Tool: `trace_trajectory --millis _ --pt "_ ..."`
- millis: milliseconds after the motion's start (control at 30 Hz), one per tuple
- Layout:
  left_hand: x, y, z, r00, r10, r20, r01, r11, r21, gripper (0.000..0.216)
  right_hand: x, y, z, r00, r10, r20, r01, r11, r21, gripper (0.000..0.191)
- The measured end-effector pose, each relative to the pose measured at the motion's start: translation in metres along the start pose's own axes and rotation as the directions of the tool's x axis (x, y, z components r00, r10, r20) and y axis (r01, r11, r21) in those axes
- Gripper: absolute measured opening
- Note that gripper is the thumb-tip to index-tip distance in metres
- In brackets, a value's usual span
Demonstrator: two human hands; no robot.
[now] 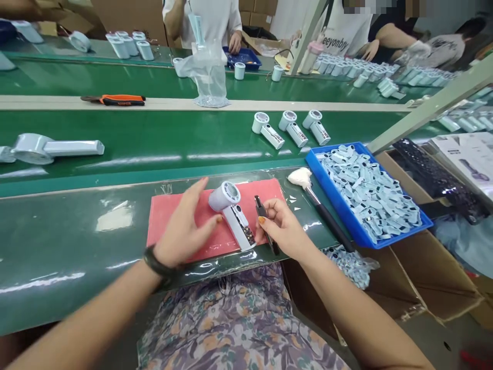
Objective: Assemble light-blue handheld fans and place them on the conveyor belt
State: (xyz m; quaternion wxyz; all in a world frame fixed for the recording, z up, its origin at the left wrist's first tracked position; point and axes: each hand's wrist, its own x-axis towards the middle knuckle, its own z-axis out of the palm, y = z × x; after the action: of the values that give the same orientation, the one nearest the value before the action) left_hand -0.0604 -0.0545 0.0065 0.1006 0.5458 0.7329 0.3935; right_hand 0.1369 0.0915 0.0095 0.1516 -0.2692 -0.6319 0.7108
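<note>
A pale blue handheld fan [232,213] lies on a pink mat [173,218] at the near edge of the green bench, with its handle's inner parts showing. My left hand [185,226] rests on the mat beside the fan's head, fingers stretched out, its thumb touching the fan. My right hand [281,228] is closed on black tweezers [265,222], whose tip points up just right of the fan's handle.
A blue tray [331,200] of several small pale blue parts stands at my right, with a brush [308,187] beside it. Three fans [290,127] lie on the conveyor belt beyond, orange pliers [115,99] farther back. Other people work across the line. Cardboard boxes stand at the right.
</note>
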Motion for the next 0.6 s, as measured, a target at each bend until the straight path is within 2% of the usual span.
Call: trace_trajectory --millis 67,100,200,267,367,467,533,600 --pt "-0.024 0.013 0.021 0.996 -0.079 -0.029 0.079 0.997 -0.014 0.091 0.002 0.002 0.002 1.000 -0.006 0.024 0.005 0.997 0.074 0.038" --pt "-0.033 0.019 0.031 0.996 -0.080 -0.033 0.080 0.997 -0.004 0.098 0.003 0.003 0.003 0.999 -0.014 0.032 0.010 0.993 0.115 0.042" --pt "-0.042 0.032 0.050 0.999 -0.003 -0.040 0.006 0.997 0.074 0.108 0.004 0.009 0.015 0.998 -0.014 0.059 -0.003 0.959 0.285 0.047" --pt "-0.035 0.035 0.051 0.998 0.041 -0.042 -0.034 0.987 0.158 0.108 0.005 0.012 0.026 0.997 -0.015 0.070 -0.013 0.921 0.390 0.048" --pt "-0.023 0.035 0.038 0.996 0.082 -0.017 -0.074 0.952 0.298 0.081 0.006 0.011 0.032 0.997 -0.073 0.021 0.057 0.904 0.423 0.047" --pt "-0.019 0.035 0.026 0.990 0.127 0.055 -0.138 0.894 0.425 0.051 0.003 0.007 0.023 0.986 -0.138 -0.090 0.160 0.931 0.327 0.046" --pt "-0.018 0.035 0.024 0.986 0.140 0.088 -0.166 0.844 0.511 0.049 -0.002 0.007 0.013 0.982 -0.147 -0.119 0.172 0.954 0.247 0.048" --pt "-0.016 0.035 0.025 0.988 0.121 0.094 -0.153 0.805 0.573 0.050 -0.009 0.009 0.007 0.988 -0.128 -0.091 0.143 0.972 0.186 0.052"
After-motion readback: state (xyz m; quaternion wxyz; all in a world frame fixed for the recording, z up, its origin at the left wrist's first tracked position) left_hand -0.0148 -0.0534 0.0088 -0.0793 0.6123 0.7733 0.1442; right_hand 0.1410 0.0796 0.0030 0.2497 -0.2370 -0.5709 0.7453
